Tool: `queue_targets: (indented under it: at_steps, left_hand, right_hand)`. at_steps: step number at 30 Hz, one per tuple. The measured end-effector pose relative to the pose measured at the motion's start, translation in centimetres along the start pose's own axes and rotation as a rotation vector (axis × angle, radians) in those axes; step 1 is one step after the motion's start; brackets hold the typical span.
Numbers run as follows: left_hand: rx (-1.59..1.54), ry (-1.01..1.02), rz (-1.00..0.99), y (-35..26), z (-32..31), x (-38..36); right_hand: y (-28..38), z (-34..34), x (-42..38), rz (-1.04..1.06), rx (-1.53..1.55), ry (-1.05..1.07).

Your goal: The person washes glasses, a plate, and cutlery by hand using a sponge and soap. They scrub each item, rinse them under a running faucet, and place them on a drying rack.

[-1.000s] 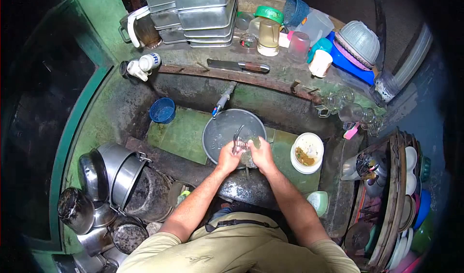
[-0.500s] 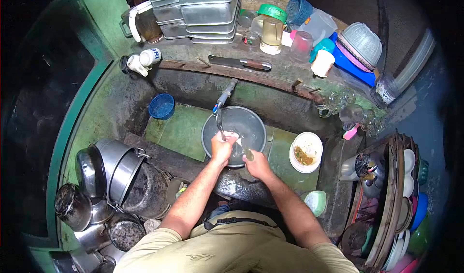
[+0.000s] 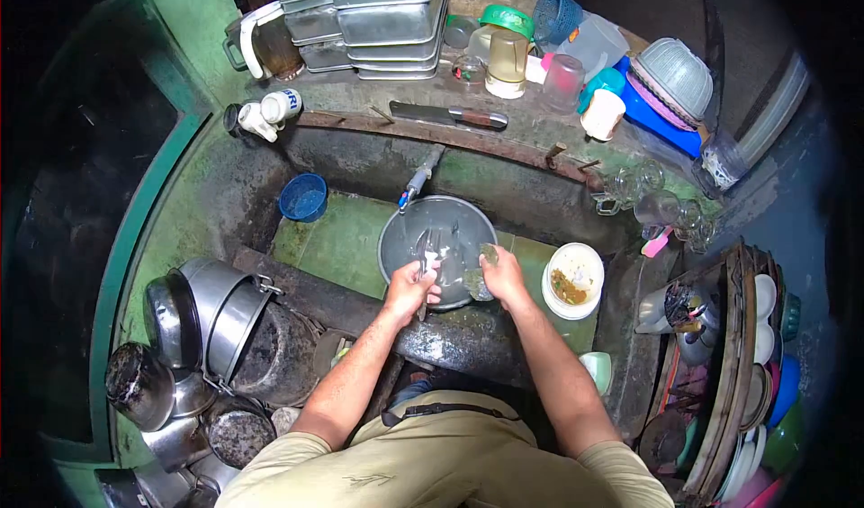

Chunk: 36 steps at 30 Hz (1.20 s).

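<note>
A grey basin (image 3: 389,254) with water in it stands under the tap (image 3: 416,184) on the green tiled floor of the sink. Over the basin's left front part, my left hand (image 3: 409,290) is closed around some metal cutlery (image 3: 424,249), its ends pointing up and away from me. My right hand (image 3: 502,278), at the basin's right rim, pinches a dull greenish scrubbing pad (image 3: 477,282), which hangs beside the fingers. The two hands are apart.
Right of the basin sits a white bowl with food scraps (image 3: 576,303). A blue tub (image 3: 303,197) stands at the back left. Pots (image 3: 220,319) crowd the left side. A knife (image 3: 450,115) lies on the ledge, and a dish rack (image 3: 733,364) stands at the right.
My hands have moved apart, the right one outward to the basin's rim with the pad. The cutlery in my left hand points more upright, and water no longer shows running over it.
</note>
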State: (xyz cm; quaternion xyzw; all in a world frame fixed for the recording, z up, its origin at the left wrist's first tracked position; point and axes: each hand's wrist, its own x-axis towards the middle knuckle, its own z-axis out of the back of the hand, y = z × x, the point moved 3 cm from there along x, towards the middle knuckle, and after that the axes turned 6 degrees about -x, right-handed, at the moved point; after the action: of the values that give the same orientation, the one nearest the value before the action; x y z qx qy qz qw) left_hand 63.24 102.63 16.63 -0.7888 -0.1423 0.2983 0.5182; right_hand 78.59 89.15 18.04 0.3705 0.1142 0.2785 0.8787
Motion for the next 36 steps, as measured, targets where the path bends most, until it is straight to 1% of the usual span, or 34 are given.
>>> queue_targets:
  at_steps: [1,3,4,5,6,7,8,9,11,13,15,16,17,19,20,21,22,23,24,25,26,27,28,29,30,31,33,34,35,36]
  left_hand:
    - [0.063,0.002,0.013,-0.5,-0.4,-0.5]
    - [0.092,0.001,0.008,-0.5,-1.1,-0.9]
    - [0.177,0.009,-0.035,-0.4,-1.4,-0.9]
    - [0.263,0.016,-0.077,-0.4,-1.9,-1.1]
    - [0.270,0.009,-0.092,-0.2,-2.5,-1.1]
    - [0.367,0.040,-0.139,-0.1,-3.1,-1.5]
    - [0.359,0.053,-0.143,-0.3,-3.7,-2.0]
    - [0.350,0.067,-0.147,-0.3,-4.2,-2.4]
    - [0.307,0.071,-0.160,0.2,-4.8,-2.7]
    - [0.257,0.064,-0.181,0.5,-5.0,-2.8]
    - [0.264,0.104,-0.071,1.0,-4.8,-2.8]
    - [0.205,0.091,-0.059,1.4,-4.8,-2.9]
    - [0.206,0.091,-0.057,1.1,-4.8,-3.1]
    - [0.229,0.108,-0.067,0.6,-4.8,-3.2]
    - [0.327,0.101,-0.114,0.0,-5.1,-3.4]
    - [0.325,0.105,-0.112,0.5,-5.2,-3.2]
    - [0.386,0.069,-0.189,1.2,-5.2,-2.9]
    - [0.448,0.034,-0.267,1.6,-5.4,-2.7]
    - [0.521,0.057,-0.310,1.4,-5.7,-2.7]
    - [0.524,0.063,-0.309,1.4,-5.8,-2.7]
    - [0.454,0.094,-0.294,1.1,-6.0,-3.0]
    - [0.385,0.124,-0.277,1.0,-6.2,-3.2]
    - [0.316,0.137,-0.218,1.4,-6.1,-2.9]
    - [0.316,0.139,-0.215,1.4,-6.2,-3.1]
    - [0.217,0.139,-0.171,1.4,-6.2,-3.2]
    - [0.120,0.138,-0.130,1.3,-6.2,-3.2]
    - [0.160,0.138,-0.107,1.3,-6.2,-2.8]
    - [0.200,0.143,-0.083,1.5,-6.3,-2.8]
    - [0.199,0.146,-0.081,1.6,-6.4,-2.9]
    - [0.211,0.163,-0.109,1.6,-6.6,-3.1]
  right_hand:
    - [0.7,0.0,-0.4,-0.001,-0.001,-0.002]
    - [2.1,-0.8,-1.8,-0.120,0.772,0.007]
    - [2.9,-1.2,-2.3,-0.135,0.933,-0.052]
    - [3.1,-1.5,-2.4,-0.054,0.805,-0.135]
    - [3.5,-1.7,-2.5,0.020,0.581,-0.270]
    - [3.7,-1.8,-2.6,0.091,0.353,-0.400]
    - [3.9,-1.3,-2.4,0.063,0.306,-0.478]
    - [3.6,-0.9,-1.8,0.058,0.304,-0.484]
    - [3.1,-0.3,-0.7,0.008,0.228,-0.393]
    - [3.2,0.6,-0.4,0.049,0.209,-0.436]
    - [1.8,2.1,0.3,0.018,0.235,-0.582]
    - [0.6,2.5,0.7,-0.008,0.250,-0.633]
    - [0.1,3.1,0.5,-0.085,0.237,-0.636]
    - [-1.2,2.4,-0.1,-0.202,0.668,-0.431]
    - [-0.7,2.2,-0.8,-0.127,0.572,-0.424]
    - [0.0,1.8,-1.7,-0.054,0.475,-0.417]
    - [-1.4,-0.5,-1.6,-0.030,0.437,-0.428]
    - [-0.3,-0.6,-2.6,0.038,0.294,-0.412]
    - [0.5,-0.8,-2.8,-0.030,0.313,-0.443]
    - [1.0,-0.9,-2.9,-0.098,0.334,-0.473]
    - [0.6,-0.6,-2.3,-0.029,0.311,-0.516]
    - [-0.1,-0.4,-1.6,-0.034,0.312,-0.517]
    - [-0.7,0.0,-0.9,-0.041,0.274,-0.543]
    - [-0.8,0.8,-0.5,-0.044,0.234,-0.567]
    - [-1.0,1.6,-0.1,-0.128,0.296,-0.599]
    - [-1.2,2.1,0.0,-0.158,0.476,-0.527]
    - [0.1,1.7,-0.7,-0.044,0.389,-0.469]
    - [0.9,1.0,-1.6,-0.079,0.235,-0.397]
    - [2.0,0.6,-2.0,0.077,0.229,-0.392]
    - [2.2,0.6,-1.9,0.001,0.232,-0.383]
